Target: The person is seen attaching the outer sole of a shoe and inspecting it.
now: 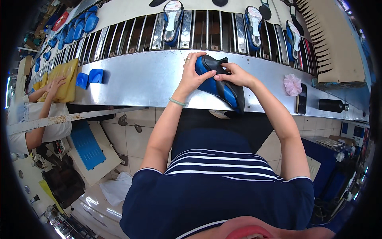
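Observation:
A black sandal on a blue shoe last (221, 89) is held tilted over the front edge of the metal bench, in front of my chest. My left hand (194, 73) is closed around its upper left side, with the thumb pressed on the black part. From the right, my right hand (235, 75) grips the black part, its thumb almost meeting the left thumb. My right fingers partly cover the strap. Beyond my hands, an upturned sandal with a pale sole (172, 24) lies on the roller conveyor.
The roller conveyor (135, 34) runs behind the metal bench (147, 75). More upturned sandals (254, 26) lie on it. A pink scrunchie (293, 84), a phone (301, 99) and a black bottle (333, 105) are at right. At left, a co-worker's hands (55, 84) touch yellow material (68, 81) near blue pieces (95, 75).

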Tool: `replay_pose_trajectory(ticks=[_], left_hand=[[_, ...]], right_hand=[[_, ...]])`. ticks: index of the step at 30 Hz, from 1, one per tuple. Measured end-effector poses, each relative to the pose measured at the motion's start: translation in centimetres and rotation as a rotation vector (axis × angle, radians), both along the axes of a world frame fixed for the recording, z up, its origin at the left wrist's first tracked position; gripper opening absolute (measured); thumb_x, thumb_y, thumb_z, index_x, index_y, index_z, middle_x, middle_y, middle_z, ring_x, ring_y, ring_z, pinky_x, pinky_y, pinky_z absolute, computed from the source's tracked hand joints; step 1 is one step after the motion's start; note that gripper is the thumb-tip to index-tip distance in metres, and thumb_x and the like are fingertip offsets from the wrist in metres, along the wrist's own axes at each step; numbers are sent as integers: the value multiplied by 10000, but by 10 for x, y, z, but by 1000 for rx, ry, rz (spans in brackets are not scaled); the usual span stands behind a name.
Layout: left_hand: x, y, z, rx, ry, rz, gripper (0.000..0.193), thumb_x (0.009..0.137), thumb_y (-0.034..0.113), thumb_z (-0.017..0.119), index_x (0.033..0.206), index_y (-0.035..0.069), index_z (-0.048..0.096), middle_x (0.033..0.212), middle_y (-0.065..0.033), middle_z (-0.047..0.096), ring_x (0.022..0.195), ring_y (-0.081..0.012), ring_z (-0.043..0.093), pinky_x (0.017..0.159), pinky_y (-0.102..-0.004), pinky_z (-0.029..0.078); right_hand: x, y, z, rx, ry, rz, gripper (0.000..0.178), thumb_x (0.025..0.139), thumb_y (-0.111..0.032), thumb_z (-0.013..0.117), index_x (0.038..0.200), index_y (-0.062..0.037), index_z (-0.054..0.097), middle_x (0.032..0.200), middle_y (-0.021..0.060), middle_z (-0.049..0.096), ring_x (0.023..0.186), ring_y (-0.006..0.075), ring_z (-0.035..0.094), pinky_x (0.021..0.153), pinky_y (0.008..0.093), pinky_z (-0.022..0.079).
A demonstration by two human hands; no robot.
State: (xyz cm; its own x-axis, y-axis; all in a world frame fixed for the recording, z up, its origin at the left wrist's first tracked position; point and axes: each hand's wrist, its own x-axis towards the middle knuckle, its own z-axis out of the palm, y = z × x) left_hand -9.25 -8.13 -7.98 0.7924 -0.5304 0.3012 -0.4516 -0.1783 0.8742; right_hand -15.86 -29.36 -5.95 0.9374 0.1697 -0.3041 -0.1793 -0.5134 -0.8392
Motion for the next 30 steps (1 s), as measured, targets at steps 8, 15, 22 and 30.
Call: replay_pose_trajectory(ticks=[8, 15, 22, 30], left_hand=[[-6, 0, -1, 38, 14, 9, 615, 686, 248, 852, 1196, 34, 582, 1076, -115, 595, 1053, -264, 558, 947, -367, 409], [-10, 2, -3, -33, -57, 51, 603, 666, 254, 835, 1180, 61, 588, 1072, -115, 600, 1046, -286, 562, 965, -402, 372], [9, 8, -9, -206, 165, -99, 587, 662, 232, 839, 1163, 30, 608, 1074, -122, 616, 1049, -262, 576, 956, -352, 426], [25, 8, -3, -145, 242, -344, 550, 831, 234, 675, 1331, 47, 541, 1180, -81, 548, 1197, -207, 487, 1064, -314, 333]], right_hand=[[-8, 9, -24, 208, 52, -154, 638, 739, -393, 818, 1134, 80, 653, 699, 100, 650, 600, 135, 597, 565, 263, 458], [-9, 21, -7, 233, 45, -230, 479, 678, -276, 869, 1019, 16, 704, 726, 69, 661, 611, 118, 590, 578, 264, 459], [-6, 26, 1, 428, 12, -259, 436, 655, -145, 898, 1006, -3, 681, 831, 50, 687, 669, 100, 641, 582, 235, 510], [-8, 13, -24, 510, 83, -282, 528, 669, -151, 884, 1089, 38, 627, 868, 82, 676, 704, 118, 634, 612, 245, 530]])
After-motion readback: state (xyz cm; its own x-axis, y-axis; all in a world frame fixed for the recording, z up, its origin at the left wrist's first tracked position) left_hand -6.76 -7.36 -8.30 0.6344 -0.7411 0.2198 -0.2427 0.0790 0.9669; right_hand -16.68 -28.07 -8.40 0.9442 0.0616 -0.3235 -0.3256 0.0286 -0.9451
